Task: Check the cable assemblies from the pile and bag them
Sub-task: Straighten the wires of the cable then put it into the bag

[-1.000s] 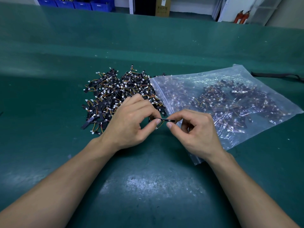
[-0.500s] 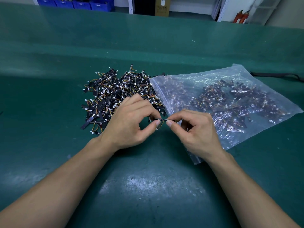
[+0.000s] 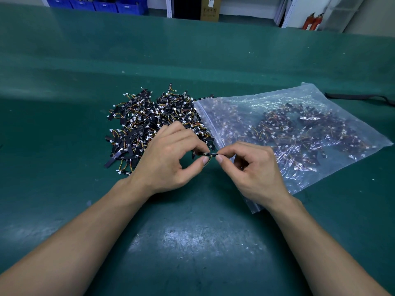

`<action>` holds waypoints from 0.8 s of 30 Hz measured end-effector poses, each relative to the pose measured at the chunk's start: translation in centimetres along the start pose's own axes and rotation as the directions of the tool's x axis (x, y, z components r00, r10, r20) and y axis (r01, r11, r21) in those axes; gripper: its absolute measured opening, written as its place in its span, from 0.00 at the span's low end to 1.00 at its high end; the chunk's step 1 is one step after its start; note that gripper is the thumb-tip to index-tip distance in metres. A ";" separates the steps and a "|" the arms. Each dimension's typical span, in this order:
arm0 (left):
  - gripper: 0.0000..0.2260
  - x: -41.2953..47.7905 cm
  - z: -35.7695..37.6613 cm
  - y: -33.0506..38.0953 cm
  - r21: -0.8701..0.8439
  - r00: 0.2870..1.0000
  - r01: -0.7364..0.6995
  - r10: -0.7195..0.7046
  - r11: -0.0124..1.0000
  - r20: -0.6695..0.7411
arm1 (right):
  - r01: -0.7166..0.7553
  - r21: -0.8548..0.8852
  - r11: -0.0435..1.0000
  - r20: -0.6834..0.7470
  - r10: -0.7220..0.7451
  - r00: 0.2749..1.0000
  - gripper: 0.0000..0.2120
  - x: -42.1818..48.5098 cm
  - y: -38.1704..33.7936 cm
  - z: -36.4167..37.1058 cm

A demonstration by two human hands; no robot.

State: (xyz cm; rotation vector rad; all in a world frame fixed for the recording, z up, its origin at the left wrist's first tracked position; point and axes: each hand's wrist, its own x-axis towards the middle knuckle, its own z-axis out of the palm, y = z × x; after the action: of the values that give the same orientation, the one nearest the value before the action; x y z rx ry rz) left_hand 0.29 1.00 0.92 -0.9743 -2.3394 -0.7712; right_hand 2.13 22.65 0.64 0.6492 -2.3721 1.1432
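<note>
A pile of small cable assemblies [image 3: 149,122], black strips with orange and yellow wires and white plugs, lies on the green table [image 3: 192,242]. To its right lies a clear zip bag [image 3: 299,129] holding several more of them. Between pile and bag, my left hand [image 3: 168,157] and my right hand [image 3: 254,167] each pinch one end of a single black cable assembly [image 3: 207,154], held level just above the table. Its wire hangs below, partly hidden by my fingers.
A black strap [image 3: 359,96] lies on the table at the far right behind the bag. Blue bins [image 3: 96,4], a cardboard box [image 3: 209,9] and red extinguishers [image 3: 312,21] stand beyond the table's far edge.
My two hands have stayed almost in place, still pinching the same assembly between them. Pile and bag have not moved.
</note>
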 end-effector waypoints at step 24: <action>0.05 0.0 0.2 -0.3 -0.010 1.000 -0.017 0.017 1.000 -0.014 | 0.005 0.032 0.999 -0.003 -0.005 1.000 0.01 -0.2 -0.2 -0.1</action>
State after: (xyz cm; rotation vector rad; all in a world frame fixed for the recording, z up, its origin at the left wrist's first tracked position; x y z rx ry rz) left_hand 0.04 1.00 0.70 -0.9890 -2.3146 -0.7812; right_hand 2.38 22.69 0.72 0.6632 -2.3529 1.1810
